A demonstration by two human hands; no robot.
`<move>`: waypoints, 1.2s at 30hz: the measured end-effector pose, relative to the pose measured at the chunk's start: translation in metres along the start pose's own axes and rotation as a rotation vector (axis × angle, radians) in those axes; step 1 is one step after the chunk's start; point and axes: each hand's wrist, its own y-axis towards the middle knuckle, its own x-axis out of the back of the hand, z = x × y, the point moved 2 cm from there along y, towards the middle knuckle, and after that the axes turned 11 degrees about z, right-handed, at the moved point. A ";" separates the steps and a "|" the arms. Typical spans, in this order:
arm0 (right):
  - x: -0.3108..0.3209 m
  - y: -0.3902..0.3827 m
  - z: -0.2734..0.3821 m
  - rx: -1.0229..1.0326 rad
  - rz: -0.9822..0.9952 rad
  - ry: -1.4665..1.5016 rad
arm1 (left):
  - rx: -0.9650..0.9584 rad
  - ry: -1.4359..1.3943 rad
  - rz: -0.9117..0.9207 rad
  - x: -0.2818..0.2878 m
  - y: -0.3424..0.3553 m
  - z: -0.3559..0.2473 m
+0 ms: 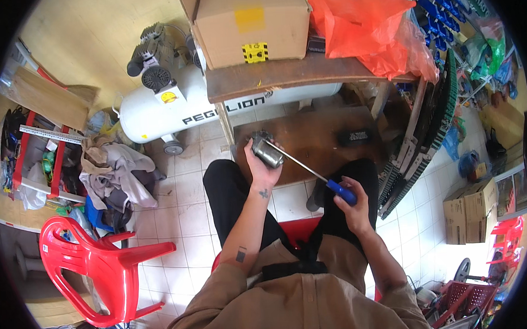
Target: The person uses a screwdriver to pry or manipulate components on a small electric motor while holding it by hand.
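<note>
A metal cylindrical part, perhaps a small motor [269, 153], rests in my left hand [262, 169], with my fingers wrapped round it above the low wooden board. My right hand [354, 203] grips the blue handle of a long-shafted screwdriver [337, 188] over my right thigh. Its thin shaft slants up and left, and the tip reaches the near side of the metal part. Whether the tip sits in a screw is too small to tell.
Ahead lies a wooden board [309, 133] with a small black item [356, 138] on it. A wooden shelf [295, 75] carries a cardboard box [251, 27] and an orange plastic bag [360, 22]. Behind stands a white air compressor [149, 113]. A red plastic chair [100, 265] is left.
</note>
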 end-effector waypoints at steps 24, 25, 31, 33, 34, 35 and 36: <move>-0.003 -0.006 0.006 -0.244 0.088 0.371 | -0.004 0.037 0.118 -0.004 0.002 -0.005; -0.006 -0.006 0.009 -0.172 0.024 0.335 | -0.002 0.023 0.108 -0.003 0.002 -0.006; -0.002 -0.002 0.012 -0.119 -0.042 0.433 | -0.009 0.031 0.052 -0.003 0.001 -0.004; -0.005 -0.001 0.021 -0.177 -0.047 0.527 | 0.000 0.023 0.063 -0.003 0.001 -0.003; -0.005 -0.001 0.025 -0.262 -0.066 0.596 | 0.001 0.022 0.069 -0.003 0.001 -0.002; -0.003 -0.002 0.023 -0.298 -0.042 0.594 | 0.001 0.021 0.076 -0.003 0.001 -0.002; -0.001 -0.002 0.021 -0.333 -0.017 0.593 | 0.002 0.023 0.070 -0.003 0.001 -0.002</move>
